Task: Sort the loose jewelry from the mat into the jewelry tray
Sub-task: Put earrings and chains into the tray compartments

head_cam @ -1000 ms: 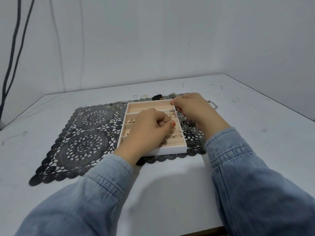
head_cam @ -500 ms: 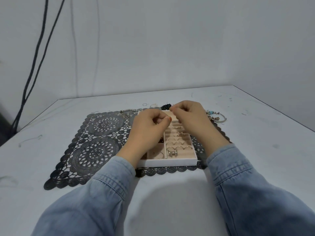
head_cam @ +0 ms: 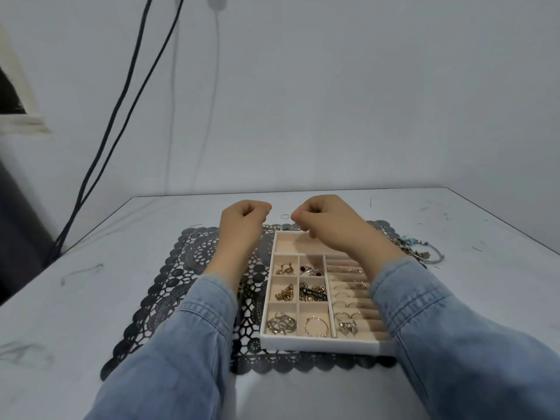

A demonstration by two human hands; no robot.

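The jewelry tray (head_cam: 318, 341) sits on the black lace mat (head_cam: 194, 268) toward the near edge of the surface (head_cam: 91, 298), its small compartments holding rings and chains. More loose jewelry (head_cam: 421, 250) lies at the mat's far right corner. Above the tray's far end, the left hand (head_cam: 242, 222) and the right hand (head_cam: 327, 222) are both curled, fingertips pinched; what they pinch is too small to tell.
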